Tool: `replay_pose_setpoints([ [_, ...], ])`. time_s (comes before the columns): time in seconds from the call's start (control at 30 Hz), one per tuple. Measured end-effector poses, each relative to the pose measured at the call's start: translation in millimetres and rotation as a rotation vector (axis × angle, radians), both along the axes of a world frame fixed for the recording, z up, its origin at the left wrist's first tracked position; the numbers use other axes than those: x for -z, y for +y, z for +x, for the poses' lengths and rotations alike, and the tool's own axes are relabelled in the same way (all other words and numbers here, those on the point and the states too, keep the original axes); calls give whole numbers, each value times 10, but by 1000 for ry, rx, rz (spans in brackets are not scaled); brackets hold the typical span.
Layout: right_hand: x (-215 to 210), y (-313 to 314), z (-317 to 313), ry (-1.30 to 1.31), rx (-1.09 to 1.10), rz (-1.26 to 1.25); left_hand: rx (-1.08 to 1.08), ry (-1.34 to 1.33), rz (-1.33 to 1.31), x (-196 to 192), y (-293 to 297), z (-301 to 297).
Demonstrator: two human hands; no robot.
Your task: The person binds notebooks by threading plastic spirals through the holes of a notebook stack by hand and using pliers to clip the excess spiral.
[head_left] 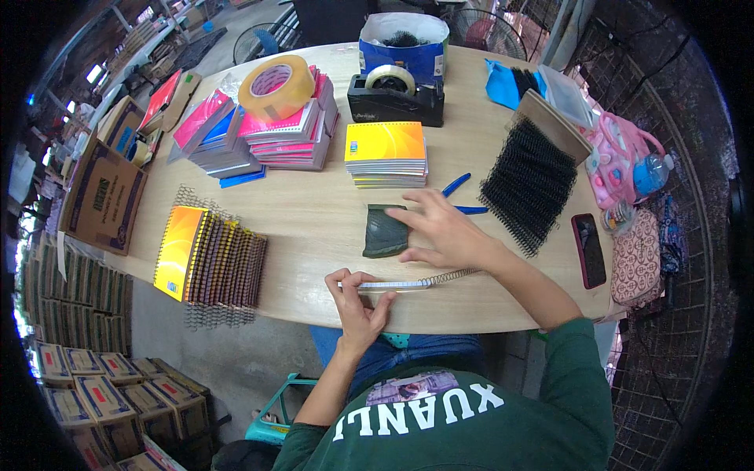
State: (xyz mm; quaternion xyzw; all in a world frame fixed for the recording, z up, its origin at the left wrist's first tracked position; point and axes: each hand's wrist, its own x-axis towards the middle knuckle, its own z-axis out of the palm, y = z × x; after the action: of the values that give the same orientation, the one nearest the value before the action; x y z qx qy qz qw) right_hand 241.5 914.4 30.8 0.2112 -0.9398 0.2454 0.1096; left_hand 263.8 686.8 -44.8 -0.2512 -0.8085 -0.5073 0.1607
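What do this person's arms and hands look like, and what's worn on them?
The left hand and right hand wear no gloves, and no watch or bracelet shows. Dark green sleeves end around the elbows, part of a matching shirt with white lettering and a printed picture.

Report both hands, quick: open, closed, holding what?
Left hand: closed, holding a small notepad.
Right hand: open, partly over a dark flat piece; can't tell if it's touching.
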Motion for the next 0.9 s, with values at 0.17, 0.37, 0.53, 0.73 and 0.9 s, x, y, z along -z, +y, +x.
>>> replay_pose_setpoints([
  [0.17,35,-109,-315,-299,-121,141,-66,-54,-21,-23,-45,-54],
  [0.37,94,420,-93,-738,-469,-446,27,-32,-20,15,-152,-206],
  [0.53,24,390,-30,-720,-365,-500,38,-54,-13,-8,-66,-217],
  [0.73,-130,203,31,-548,-192,-132,38,-64,25,32,-17,-228],
  [0.9,81,226,-15,-575,-295,-263,54,-99,58,69,16,-191],
])
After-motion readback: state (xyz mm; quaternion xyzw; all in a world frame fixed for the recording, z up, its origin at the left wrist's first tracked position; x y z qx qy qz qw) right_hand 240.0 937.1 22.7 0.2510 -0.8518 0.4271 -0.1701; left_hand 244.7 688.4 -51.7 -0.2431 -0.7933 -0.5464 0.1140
